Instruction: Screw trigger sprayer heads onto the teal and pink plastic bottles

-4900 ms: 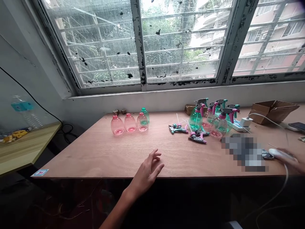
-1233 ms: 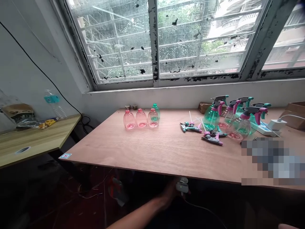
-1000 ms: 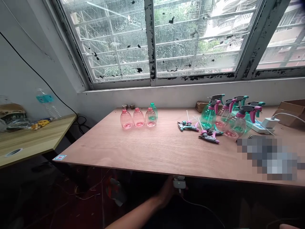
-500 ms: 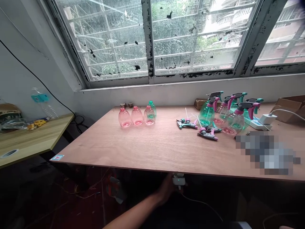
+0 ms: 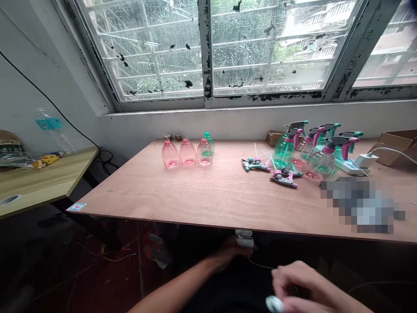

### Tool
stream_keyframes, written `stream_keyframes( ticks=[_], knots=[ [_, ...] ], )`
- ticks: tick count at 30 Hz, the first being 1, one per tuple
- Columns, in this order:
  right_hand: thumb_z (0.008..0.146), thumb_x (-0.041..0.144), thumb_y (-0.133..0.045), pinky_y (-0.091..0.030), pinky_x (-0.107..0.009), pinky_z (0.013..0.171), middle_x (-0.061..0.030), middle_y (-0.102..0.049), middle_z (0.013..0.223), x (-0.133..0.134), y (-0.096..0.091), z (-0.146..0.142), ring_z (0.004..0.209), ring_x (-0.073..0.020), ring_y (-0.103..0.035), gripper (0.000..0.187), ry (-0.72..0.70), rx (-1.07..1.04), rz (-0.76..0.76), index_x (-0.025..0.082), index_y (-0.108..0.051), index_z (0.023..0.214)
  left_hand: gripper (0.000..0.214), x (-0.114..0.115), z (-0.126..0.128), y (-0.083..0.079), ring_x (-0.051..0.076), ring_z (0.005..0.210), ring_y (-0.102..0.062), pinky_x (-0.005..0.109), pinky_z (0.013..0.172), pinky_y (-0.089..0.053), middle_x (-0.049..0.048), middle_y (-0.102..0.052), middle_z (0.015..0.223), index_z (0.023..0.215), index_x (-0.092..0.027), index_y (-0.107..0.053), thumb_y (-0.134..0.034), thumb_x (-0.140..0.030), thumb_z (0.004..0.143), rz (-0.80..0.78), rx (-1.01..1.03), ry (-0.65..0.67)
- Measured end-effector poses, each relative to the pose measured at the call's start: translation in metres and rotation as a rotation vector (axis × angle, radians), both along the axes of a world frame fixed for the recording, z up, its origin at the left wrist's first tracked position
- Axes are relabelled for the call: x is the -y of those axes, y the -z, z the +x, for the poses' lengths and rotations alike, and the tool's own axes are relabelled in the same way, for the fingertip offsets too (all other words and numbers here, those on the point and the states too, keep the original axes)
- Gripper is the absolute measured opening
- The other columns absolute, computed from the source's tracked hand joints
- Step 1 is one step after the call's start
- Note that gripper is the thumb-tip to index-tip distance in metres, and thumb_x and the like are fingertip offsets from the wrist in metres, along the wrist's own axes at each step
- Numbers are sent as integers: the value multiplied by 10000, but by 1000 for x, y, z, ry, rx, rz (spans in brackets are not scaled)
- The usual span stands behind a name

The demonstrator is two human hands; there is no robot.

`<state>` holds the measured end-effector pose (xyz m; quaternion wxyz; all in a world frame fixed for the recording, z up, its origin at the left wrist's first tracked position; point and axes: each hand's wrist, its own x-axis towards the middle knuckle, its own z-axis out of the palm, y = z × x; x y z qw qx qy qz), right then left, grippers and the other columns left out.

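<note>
Below the tabletop (image 5: 208, 204)'s near edge, the left hand (image 5: 230, 255) stays at the small white box (image 5: 244, 239) — its grip is too dark to tell. New: the right hand (image 5: 302, 284) has come in lower still, fingers pinched on a small white piece (image 5: 273, 303).

A row of headless bottles (image 5: 187, 153) is standing at the back left of the table (image 5: 211, 200), below the window (image 5: 208, 48), while loose spray heads (image 5: 270, 170) are lying right of centre, just before a cluster of assembled spray bottles (image 5: 309, 150), with a power strip (image 5: 353, 165) and a cardboard box (image 5: 394, 143) sitting further right. A side table (image 5: 39, 182) is standing apart to the left, carrying a water bottle (image 5: 54, 132). The left hand (image 5: 233, 252) is reaching under the table's front edge beside a small device (image 5: 244, 239), the right hand (image 5: 302, 287) hovering lower, to its right
</note>
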<state>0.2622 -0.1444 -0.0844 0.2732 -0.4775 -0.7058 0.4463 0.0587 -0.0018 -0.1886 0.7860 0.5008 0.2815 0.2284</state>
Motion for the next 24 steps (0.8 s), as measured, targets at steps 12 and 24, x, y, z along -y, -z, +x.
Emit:
stream_keyframes(
  ticks=[12,24],
  knots=[
    [880,688,-508,-372,-303,568,38,-416,523,-95,85,9,549,-167,-427,572,225,-108,-89,215,-502,558,423,1,0,-3,237,948,-662,385,933,-452,94,-742,982,1043,-138,-720,-850,-235,652,-15,2,97],
    [935,570,-524,-391,-294,607,18,-586,667,-93,87,6,639,-192,-529,396,165,-40,-23,213,-616,789,480,2,2,-4,231,915,-670,391,927,-459,96,-745,971,1100,-137,-693,-844,-238,655,-12,8,80]
  ],
)
